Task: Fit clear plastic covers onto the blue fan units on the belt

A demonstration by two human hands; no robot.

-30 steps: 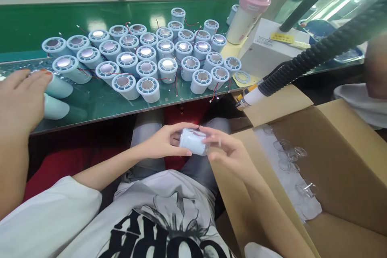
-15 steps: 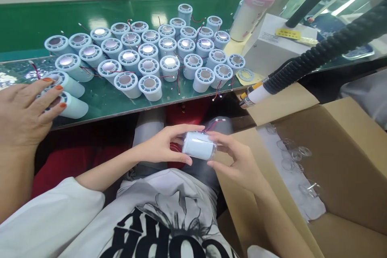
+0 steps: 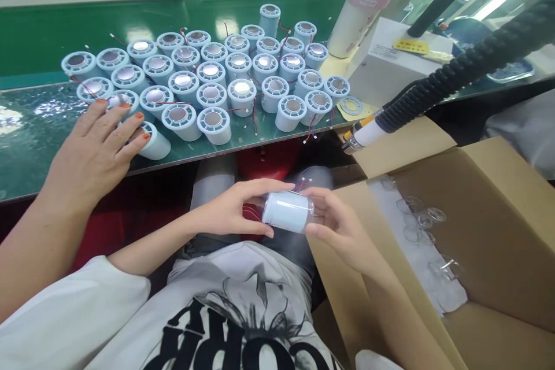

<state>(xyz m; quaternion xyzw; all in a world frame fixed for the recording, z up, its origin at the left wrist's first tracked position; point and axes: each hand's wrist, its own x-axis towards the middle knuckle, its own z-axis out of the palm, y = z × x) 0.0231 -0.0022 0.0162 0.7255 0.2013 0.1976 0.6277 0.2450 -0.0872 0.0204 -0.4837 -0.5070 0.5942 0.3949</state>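
The left hand (image 3: pixel 228 208) and right hand (image 3: pixel 344 228) keep their grip closed on a blue cylinder (image 3: pixel 286 211) in a clear sleeve (image 3: pixel 310 212), near side of the bench (image 3: pixel 43 147). At right, an open cardboard box (image 3: pixel 511 231) holds clear round pieces (image 3: pixel 425 220).

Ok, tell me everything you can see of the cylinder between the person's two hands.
The cylinder is pale blue and looks like plastic, with a clear, glossy cover showing past the end nearer the right hand. It lies on its side above the lap, the left hand gripping one end and the right hand's fingers at the other. Thin wires with small white plugs show just beyond it. Its end faces cannot be made out.
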